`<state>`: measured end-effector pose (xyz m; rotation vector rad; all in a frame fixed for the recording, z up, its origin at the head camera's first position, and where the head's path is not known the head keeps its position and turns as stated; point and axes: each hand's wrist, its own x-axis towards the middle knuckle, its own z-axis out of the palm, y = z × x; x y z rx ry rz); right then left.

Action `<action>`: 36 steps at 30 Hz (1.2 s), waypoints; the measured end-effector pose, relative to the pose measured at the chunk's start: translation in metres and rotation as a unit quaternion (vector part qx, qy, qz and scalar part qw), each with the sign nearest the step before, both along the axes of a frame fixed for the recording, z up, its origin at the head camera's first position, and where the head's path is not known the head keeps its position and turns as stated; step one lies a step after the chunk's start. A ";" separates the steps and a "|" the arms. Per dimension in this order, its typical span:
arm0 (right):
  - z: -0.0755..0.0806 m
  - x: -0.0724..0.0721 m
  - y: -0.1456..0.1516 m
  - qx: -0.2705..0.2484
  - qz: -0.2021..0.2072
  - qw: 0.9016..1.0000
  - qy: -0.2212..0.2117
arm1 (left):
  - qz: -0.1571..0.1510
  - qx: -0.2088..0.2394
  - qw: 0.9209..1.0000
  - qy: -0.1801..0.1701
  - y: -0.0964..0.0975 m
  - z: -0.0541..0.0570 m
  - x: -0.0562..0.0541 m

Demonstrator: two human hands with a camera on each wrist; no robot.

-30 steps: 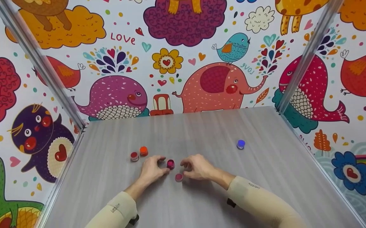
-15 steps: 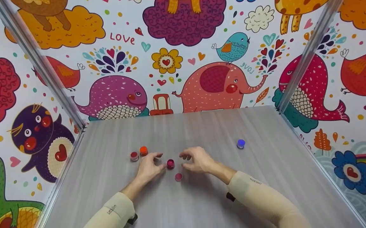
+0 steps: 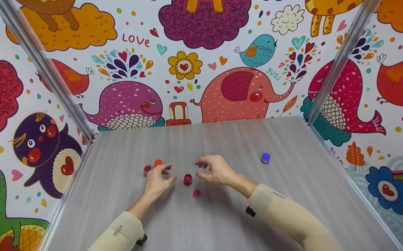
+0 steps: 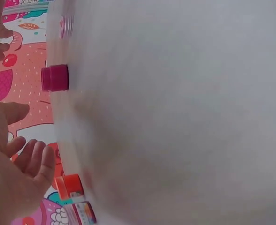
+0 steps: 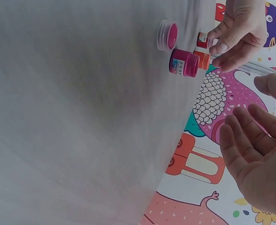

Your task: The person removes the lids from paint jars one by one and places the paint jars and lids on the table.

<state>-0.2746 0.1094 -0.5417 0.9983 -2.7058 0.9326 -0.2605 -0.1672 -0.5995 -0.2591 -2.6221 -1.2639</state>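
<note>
A small magenta paint jar (image 3: 187, 179) stands uncapped and upright between the two hands. Its round lid (image 3: 196, 194) lies on the table just in front of it, pink inner side showing in the right wrist view. To the jar's left, my left hand (image 3: 157, 182) hovers with relaxed fingers and nothing in them. It partly covers an orange paint jar (image 3: 158, 162) and a dark red one (image 3: 147, 169) in the head view. My right hand (image 3: 216, 170) is held off to the jar's right, fingers loosely bent and holding nothing.
Farther right on the grey table (image 3: 236, 143) stands a blue-capped jar (image 3: 265, 158). Printed walls (image 3: 128, 104) with cartoon animals enclose the back and sides. Metal posts (image 3: 341, 62) rise at the two rear corners.
Both hands have drawn away from the magenta jar: the left toward the orange and dark red jars, the right toward the back. The jars and the lid stay in place.
</note>
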 end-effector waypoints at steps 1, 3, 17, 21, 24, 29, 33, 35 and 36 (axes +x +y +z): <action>0.000 -0.001 -0.001 0.000 -0.002 1.000 -0.001 | 0.001 0.002 1.000 0.001 -0.002 0.000 0.000; 0.001 -0.001 -0.001 -0.001 -0.004 1.000 -0.004 | 0.003 0.005 1.000 -0.003 -0.005 -0.001 0.001; -0.001 -0.004 -0.006 -0.008 0.004 1.000 -0.006 | 0.035 -0.015 0.999 -0.028 -0.031 -0.007 0.005; -0.001 -0.004 -0.007 0.000 0.000 1.000 -0.015 | 0.048 -0.016 0.998 -0.032 -0.038 -0.010 0.005; 0.000 -0.004 -0.009 0.000 0.002 1.000 -0.020 | 0.058 -0.019 0.998 -0.030 -0.042 -0.011 0.004; 0.002 -0.006 -0.014 0.003 0.002 0.999 -0.033 | 0.062 -0.026 0.997 -0.028 -0.048 -0.014 0.002; 0.004 -0.006 -0.018 0.007 -0.003 0.999 -0.038 | 0.066 -0.025 0.997 -0.032 -0.053 -0.015 0.003; 0.003 -0.006 -0.019 0.008 -0.003 0.999 -0.036 | 0.073 -0.023 0.996 -0.038 -0.056 -0.016 0.003; 0.003 -0.006 -0.019 0.008 -0.002 0.999 -0.038 | 0.077 -0.021 0.996 -0.042 -0.057 -0.017 0.003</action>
